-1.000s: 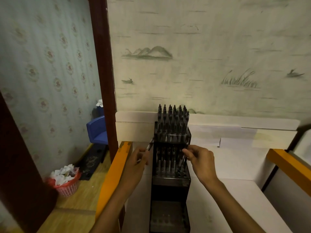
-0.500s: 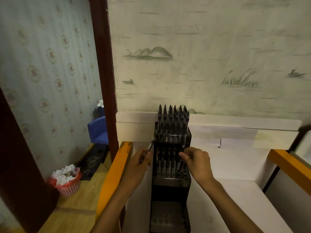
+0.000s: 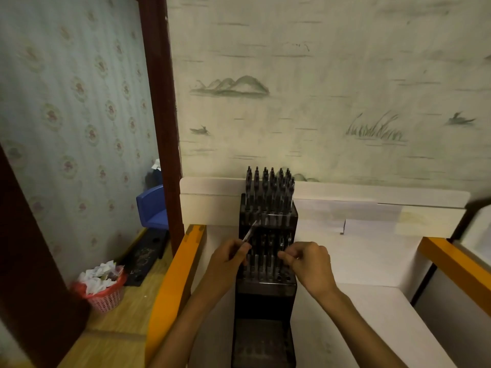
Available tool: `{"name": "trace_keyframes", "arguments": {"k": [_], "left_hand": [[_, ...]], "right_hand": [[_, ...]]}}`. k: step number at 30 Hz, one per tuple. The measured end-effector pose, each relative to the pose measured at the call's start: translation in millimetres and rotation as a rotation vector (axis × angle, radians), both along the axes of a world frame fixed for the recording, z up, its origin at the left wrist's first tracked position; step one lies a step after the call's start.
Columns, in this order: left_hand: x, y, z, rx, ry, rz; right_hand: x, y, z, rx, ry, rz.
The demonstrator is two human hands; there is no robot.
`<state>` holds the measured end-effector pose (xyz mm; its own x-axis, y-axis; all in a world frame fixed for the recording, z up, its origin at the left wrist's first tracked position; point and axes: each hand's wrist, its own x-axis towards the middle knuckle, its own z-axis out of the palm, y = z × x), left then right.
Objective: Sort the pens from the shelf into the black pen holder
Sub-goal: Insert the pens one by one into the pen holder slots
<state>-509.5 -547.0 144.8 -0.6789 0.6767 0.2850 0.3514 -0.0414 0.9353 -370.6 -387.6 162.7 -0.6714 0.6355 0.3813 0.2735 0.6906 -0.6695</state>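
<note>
A tall black tiered pen holder (image 3: 265,290) stands on the white shelf (image 3: 372,261), against its back wall. Several dark pens (image 3: 269,189) fill the holder's top tier, and more stand in the middle tier. My left hand (image 3: 225,261) pinches a pen (image 3: 249,232) that slants up and to the right toward the holder's left edge. My right hand (image 3: 308,261) hovers in front of the middle tier on the right, fingers curled and pinched together at the pen tops; whether it holds one is unclear.
An orange-edged rail (image 3: 175,282) borders the shelf on the left, and another (image 3: 457,264) on the right. A dark red door post (image 3: 159,115) rises at the left. Beyond it are a pink basket of crumpled paper (image 3: 103,290) and a blue chair (image 3: 152,208).
My right hand has drifted down and left along the middle tier. My left hand with its pen has edged slightly toward the holder. The camera has tilted a little.
</note>
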Motion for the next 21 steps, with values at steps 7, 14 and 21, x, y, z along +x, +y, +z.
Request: {"name": "trace_keyframes", "arguments": {"k": [7, 14, 21], "left_hand": [[17.5, 12.3, 8.8, -0.079, 0.088, -0.106], [31.6, 13.0, 18.2, -0.148, 0.136, -0.175], [24.6, 1.9, 28.3, -0.198, 0.353, -0.052]], "right_hand": [[5.0, -19.7, 25.1, -0.453, 0.271, 0.35], [5.6, -15.7, 20.9, -0.503, 0.346, 0.338], [7.1, 1.6, 28.7, -0.571, 0.454, 0.225]]}}
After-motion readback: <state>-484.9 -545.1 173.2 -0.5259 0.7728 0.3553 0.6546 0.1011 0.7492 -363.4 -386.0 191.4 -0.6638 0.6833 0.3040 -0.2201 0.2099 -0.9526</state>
